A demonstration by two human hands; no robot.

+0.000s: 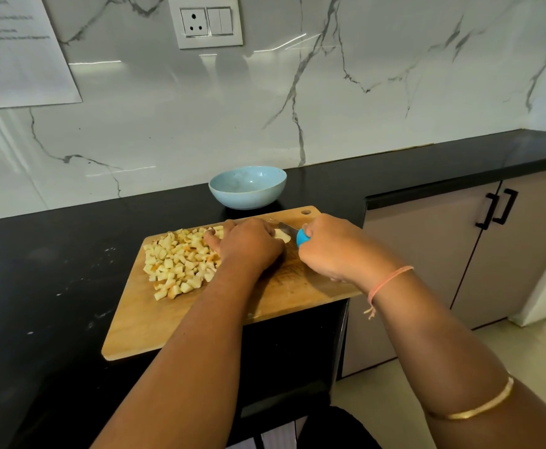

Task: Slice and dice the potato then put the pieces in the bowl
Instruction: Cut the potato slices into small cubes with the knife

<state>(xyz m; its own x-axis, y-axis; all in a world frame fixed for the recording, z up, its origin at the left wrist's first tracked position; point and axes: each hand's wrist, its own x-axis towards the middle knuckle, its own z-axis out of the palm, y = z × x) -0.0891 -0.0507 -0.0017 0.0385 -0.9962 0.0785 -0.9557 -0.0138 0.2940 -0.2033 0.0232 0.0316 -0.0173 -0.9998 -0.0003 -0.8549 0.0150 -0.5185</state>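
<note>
Head view: dicing looks nearly done. Your left grip [249, 246] clamps the last potato [281, 235] chunk; right grip [333, 251], just beside, curls round the knife [302, 237]. Dice [181, 260] heaped left of both. Next: finish cuts, scoop all into the bowl [247, 187] beyond.

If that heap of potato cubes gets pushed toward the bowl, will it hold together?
Probably not: the potato cubes are loose, separate pieces, so a push would likely spread them across the cutting board. Their flat faces suggest they would slide rather than roll. Freshly cut, they may feel slippery.
</note>
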